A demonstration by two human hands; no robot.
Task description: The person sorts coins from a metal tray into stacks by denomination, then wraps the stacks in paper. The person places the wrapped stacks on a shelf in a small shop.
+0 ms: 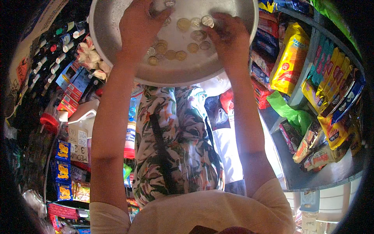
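A round metal basin lies at the top of the view, with several silver and gold-coloured coins spread on its bottom. My left hand reaches over the left part of the basin; its thumb and fingers are close to a coin at the top edge, and whether it grips that coin is unclear. On the right, my right hand has a bright silver coin at its thumb and fingertips. More coins lie between the two hands, some touching or overlapping.
Packaged snacks, including a yellow pack, fill the shelf on the right. Bottles with white caps, red boxes, a jar with a red lid and hanging blue sachets stand at the left. Patterned cloth lies below the basin.
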